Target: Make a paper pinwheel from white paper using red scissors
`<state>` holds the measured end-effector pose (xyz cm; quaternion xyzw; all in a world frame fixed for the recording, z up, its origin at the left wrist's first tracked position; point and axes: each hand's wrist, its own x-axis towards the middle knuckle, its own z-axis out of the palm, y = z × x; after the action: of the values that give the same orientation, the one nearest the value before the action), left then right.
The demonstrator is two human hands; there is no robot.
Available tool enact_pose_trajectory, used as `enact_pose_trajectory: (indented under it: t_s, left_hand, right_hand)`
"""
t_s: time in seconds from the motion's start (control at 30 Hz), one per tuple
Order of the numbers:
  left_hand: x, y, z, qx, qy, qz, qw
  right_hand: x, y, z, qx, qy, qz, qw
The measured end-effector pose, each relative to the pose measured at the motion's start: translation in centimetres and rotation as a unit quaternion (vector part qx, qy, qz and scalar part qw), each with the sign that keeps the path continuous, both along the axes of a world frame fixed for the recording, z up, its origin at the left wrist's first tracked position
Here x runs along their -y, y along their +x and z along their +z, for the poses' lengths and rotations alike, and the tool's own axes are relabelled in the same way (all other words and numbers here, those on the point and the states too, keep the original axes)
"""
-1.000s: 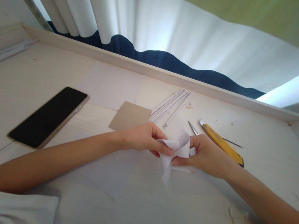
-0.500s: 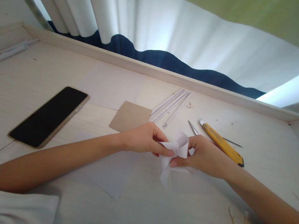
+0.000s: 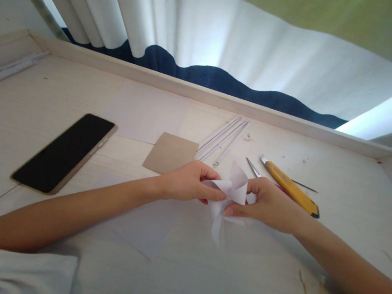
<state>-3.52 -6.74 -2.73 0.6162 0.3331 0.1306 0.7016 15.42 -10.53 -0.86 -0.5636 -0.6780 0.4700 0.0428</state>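
Note:
A white paper pinwheel (image 3: 238, 183) with curled blades is held above the white table between both hands. My left hand (image 3: 195, 184) pinches its left side, thumb pressed near the middle. From the right, my right hand (image 3: 264, 203) grips it, with the thumb on the folded paper close to the left thumb. The fingers behind the paper are partly hidden. Just past my right hand lie a yellow utility knife (image 3: 290, 187) and scissors (image 3: 253, 167), whose handles the hand mostly covers.
A black-screened phone (image 3: 65, 153) with a cable lies at left. Near the middle are a square of brown card (image 3: 170, 152), a white sheet (image 3: 146, 112) and several thin rolled paper sticks (image 3: 224, 140). A raised rim (image 3: 160, 82) runs along the back, before a curtain (image 3: 241, 43).
My left thumb has shifted slightly with the paper blade toward the pinwheel's middle, and the upper blade stands up more clearly. The things on the table have stayed put.

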Motion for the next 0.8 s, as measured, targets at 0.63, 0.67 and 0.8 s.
enact_pose_trajectory:
  t_s: [0.63, 0.67, 0.8]
  left_hand:
    - [0.0, -0.08, 0.04, 0.03, -0.036, 0.05, 0.998]
    - [0.05, -0.06, 0.06, 0.03, -0.036, 0.05, 0.998]
    - [0.16, 0.01, 0.16, 0.029, -0.035, 0.048, 0.998]
  right_hand:
    - [0.03, -0.44, 0.24, -0.052, 0.037, -0.057, 0.996]
    - [0.06, -0.51, 0.15, -0.054, 0.045, -0.061, 0.996]
    - [0.2, -0.67, 0.04, -0.035, 0.073, -0.062, 0.995]
